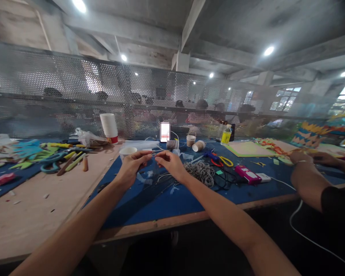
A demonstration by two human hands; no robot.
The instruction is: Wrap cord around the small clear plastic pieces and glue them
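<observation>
My left hand [133,164] and my right hand [170,163] meet above the blue mat [175,199], fingertips pinched together on a small thin piece, probably a strip of clear tape or a wire [154,153]; it is too small to name surely. A white paper cup [127,151] stands just behind my left hand. A pile of grey twine [201,171] lies right of my right hand. Scraps of clear tape [145,177] lie on the mat under my hands.
Stacked paper cups [109,127], scissors [220,159], a pink-white device [248,174], a yellow bottle [225,137] and small cups [198,145] sit around. Coloured paper cut-outs [25,151] cover the left. Another person's arms [313,172] rest at the right. A perforated metal screen [74,99] closes the back.
</observation>
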